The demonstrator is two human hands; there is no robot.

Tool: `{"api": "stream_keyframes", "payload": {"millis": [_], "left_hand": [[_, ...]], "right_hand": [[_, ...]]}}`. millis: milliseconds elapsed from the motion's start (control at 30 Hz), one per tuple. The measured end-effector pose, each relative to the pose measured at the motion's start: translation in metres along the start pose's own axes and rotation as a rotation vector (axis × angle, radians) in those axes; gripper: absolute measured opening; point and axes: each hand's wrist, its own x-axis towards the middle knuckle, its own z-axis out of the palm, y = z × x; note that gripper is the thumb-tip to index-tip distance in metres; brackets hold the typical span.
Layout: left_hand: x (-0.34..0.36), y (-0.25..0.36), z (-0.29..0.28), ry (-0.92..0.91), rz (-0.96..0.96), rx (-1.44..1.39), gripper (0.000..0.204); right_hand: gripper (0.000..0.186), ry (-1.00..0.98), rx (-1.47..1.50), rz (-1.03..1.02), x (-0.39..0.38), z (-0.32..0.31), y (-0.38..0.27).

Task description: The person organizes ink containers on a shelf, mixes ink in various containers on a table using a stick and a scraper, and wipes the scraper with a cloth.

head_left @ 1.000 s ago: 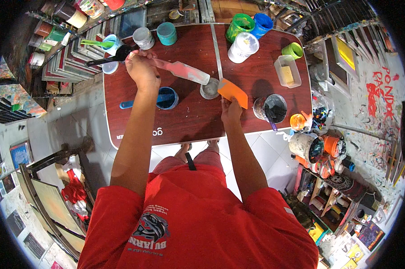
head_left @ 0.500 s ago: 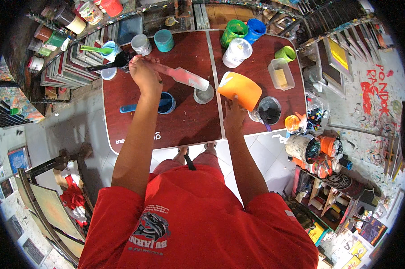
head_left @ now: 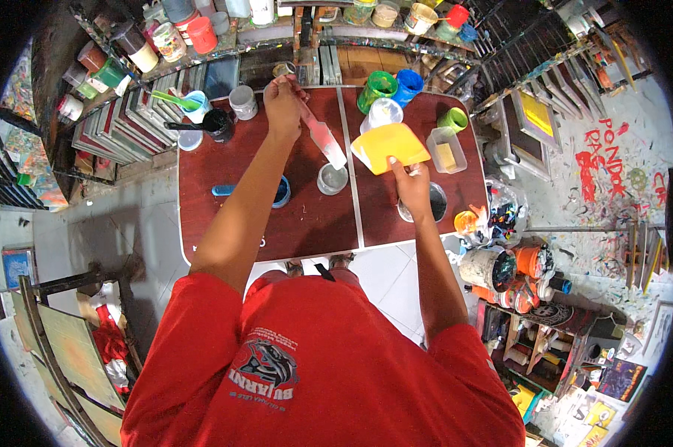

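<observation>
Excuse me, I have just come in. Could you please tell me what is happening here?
Someone in a red T-shirt stands at a dark red table. The left hand holds a reddish, pale-tipped spatula, slanting down toward a small grey tub; whether they touch is hard to tell. The right hand holds a flat, yellow-orange scraper up above the table. A green tub and a blue tub stand near the far edge.
</observation>
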Motion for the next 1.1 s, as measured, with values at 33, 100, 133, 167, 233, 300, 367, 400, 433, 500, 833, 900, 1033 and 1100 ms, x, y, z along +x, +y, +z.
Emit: {"api": "stream_keyframes", "payload": {"millis": [33,100,133,167,233,300,367,400,433,500,833,900,1033,1100], "left_hand": [[0.003,0.001,0.004,-0.014,0.01,0.023,0.02],[0.006,0.005,0.013,0.064,-0.049,0.037,0.018],[0.007,0.006,0.016,0.084,-0.065,0.051,0.017],[0.008,0.008,0.017,0.104,-0.081,0.067,0.016],[0.004,0.01,0.02,0.153,-0.127,0.096,0.014],[0.003,0.008,0.018,0.193,-0.124,0.143,0.013],[-0.001,0.004,0.016,0.215,-0.078,0.203,0.012],[-0.002,0.002,0.015,0.159,-0.078,0.191,0.011],[-0.005,0.001,0.014,0.104,-0.078,0.18,0.01],[-0.014,0.002,0.02,0.032,-0.079,0.228,0.008],[-0.004,-0.021,0.021,-0.177,-0.085,0.333,0.011],[-0.004,-0.02,0.026,-0.229,-0.138,0.355,0.01],[0.002,-0.02,0.032,-0.336,-0.238,0.342,0.012],[0.007,-0.021,0.036,-0.364,-0.282,0.323,0.015]], "right_hand": [[0.02,-0.007,-0.013,0.025,0.003,-0.004,-0.003],[0.021,0.005,0.015,0.084,-0.003,-0.008,-0.007],[0.021,0.037,0.046,0.116,-0.005,-0.008,-0.002],[0.021,0.07,0.08,0.147,-0.009,-0.007,0.005],[0.022,0.099,0.108,0.257,-0.019,-0.008,0.017],[0.022,0.119,0.132,0.309,-0.027,-0.004,0.018],[0.02,0.119,0.147,0.257,-0.033,-0.002,0.019],[0.019,0.117,0.129,0.249,-0.035,-0.003,0.02],[0.018,0.116,0.111,0.241,-0.036,-0.003,0.022],[0.019,0.093,0.071,0.151,-0.035,-0.008,0.027],[0.021,-0.107,-0.203,-0.058,-0.002,-0.015,-0.017],[0.022,-0.153,-0.241,-0.092,0.01,-0.013,-0.022],[0.023,-0.188,-0.308,-0.199,0.031,0.001,-0.031],[0.023,-0.224,-0.397,-0.238,0.041,0.006,-0.039]]}}
